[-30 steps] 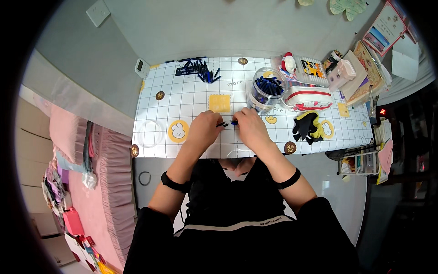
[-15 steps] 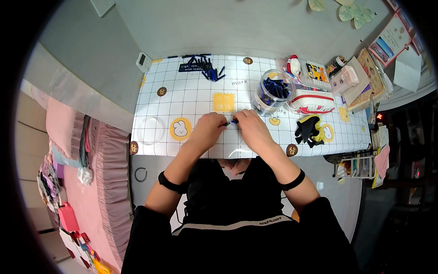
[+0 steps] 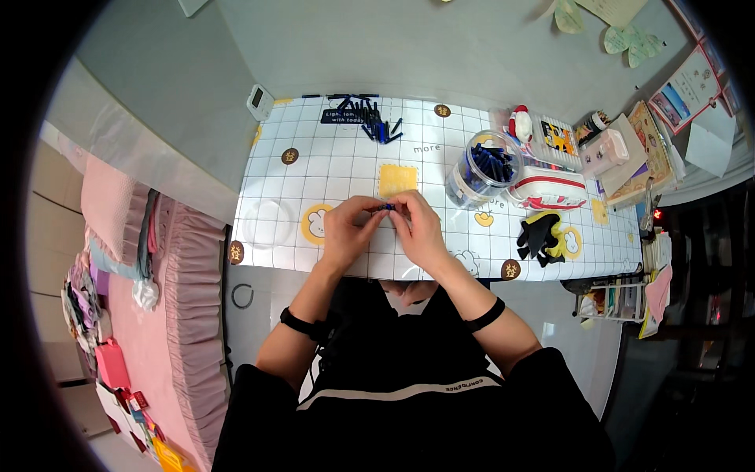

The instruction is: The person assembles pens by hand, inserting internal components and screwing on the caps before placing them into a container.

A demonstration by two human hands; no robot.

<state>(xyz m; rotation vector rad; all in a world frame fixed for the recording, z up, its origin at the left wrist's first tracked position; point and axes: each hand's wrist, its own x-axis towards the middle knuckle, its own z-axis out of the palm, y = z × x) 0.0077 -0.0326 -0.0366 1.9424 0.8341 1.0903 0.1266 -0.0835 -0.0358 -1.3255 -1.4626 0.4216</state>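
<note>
Head-worn cam, left one of a side-by-side fisheye pair. Looks steeply down and forward from above the wearer's black shirt (image 3: 425,429). Fairly near: hands (image 3: 346,230) around centre, forearms (image 3: 314,293) below them, whole worktop (image 3: 338,177) in frame. Wall (image 3: 354,47) up top, bed (image 3: 149,346) at left. Straight edges bow, corners black.

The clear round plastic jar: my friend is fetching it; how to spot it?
On the white gridded table, look right of the bare right hand. There stands the jar, dark blue sticks showing through its side, unlike the opaque, red-trimmed white pouch.
</note>
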